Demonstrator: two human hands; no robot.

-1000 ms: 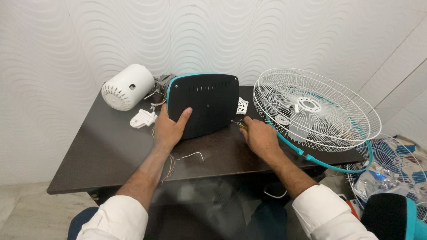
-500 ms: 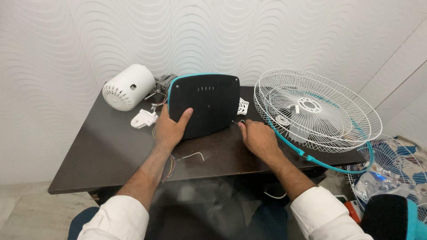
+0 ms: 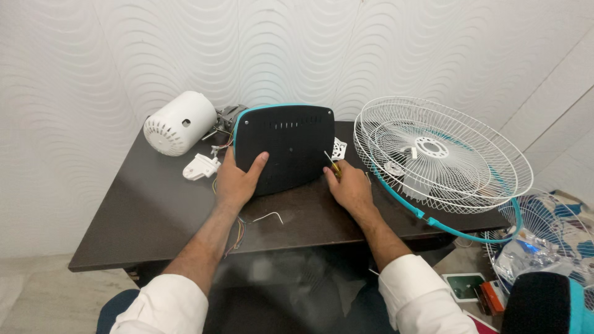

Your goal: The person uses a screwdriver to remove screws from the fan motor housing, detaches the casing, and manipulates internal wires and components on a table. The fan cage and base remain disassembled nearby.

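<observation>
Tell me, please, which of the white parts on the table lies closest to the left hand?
The small white bracket, lying just beside the left hand; the white motor cover and wire grilles sit farther away.

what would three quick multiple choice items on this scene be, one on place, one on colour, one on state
1. Where is the white motor cover?
A. left of the black base
B. under the grilles
C. on the floor

2. What colour is the base rim?
A. red
B. teal
C. yellow

3. What is the right hand doing?
A. lying flat
B. lifting a grille
C. holding a screwdriver

Answers:
1 A, it lies at the table's back left.
2 B, a teal edge shows.
3 C, fingers grip the tool at the base; the left hand presses it.
</observation>
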